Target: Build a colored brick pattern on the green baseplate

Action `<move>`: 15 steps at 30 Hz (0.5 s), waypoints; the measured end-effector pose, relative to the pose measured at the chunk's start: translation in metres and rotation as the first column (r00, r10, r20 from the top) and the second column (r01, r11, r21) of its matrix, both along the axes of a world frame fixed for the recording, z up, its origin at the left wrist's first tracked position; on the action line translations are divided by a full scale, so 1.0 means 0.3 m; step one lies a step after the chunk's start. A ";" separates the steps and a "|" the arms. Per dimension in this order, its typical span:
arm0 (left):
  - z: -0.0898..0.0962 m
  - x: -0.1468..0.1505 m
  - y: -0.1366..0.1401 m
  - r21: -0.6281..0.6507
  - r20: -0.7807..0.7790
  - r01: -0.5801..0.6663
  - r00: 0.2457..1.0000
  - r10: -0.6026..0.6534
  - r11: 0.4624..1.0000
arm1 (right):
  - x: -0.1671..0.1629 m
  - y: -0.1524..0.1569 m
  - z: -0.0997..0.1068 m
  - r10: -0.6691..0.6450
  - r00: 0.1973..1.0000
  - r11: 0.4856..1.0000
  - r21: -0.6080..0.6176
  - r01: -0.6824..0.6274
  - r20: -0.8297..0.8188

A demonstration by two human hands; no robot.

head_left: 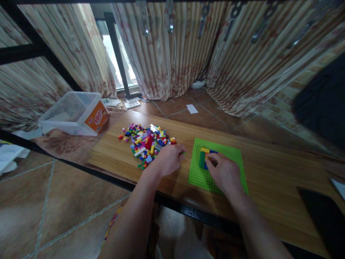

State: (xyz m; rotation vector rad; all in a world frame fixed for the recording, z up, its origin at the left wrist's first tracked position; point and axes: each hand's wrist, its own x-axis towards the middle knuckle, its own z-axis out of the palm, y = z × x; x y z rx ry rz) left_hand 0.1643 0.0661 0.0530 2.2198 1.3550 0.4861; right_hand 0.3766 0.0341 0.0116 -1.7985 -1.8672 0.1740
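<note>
A green studded baseplate [196, 176] lies on the wooden board, carrying a low block of toy bricks [202, 159] in yellow, green and blue. Over this block is my right hand [225, 172], its thumb and fingers pinched on a small orange-yellow brick [207, 157] at the block's top; the fingers partly hide both. My left hand [170, 159] is closed between the brick pile and the baseplate. At its fingertips shows a small yellow-green brick [184, 153]. A loose pile of mixed bricks [147, 140] spreads just left of and behind that hand.
A clear plastic bin [70, 108] with an orange label stands beyond the left end of the wooden board [113, 154]. On the right lies a dark flat object [320, 212]. Metal clips [169, 21] hang from a bar above, in front of striped curtains [172, 64].
</note>
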 end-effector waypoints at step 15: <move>0.002 -0.010 0.001 -0.020 -0.006 -0.020 1.000 0.019 1.000 | 0.026 0.001 -0.002 0.049 0.996 0.998 -0.025 -0.051 -0.068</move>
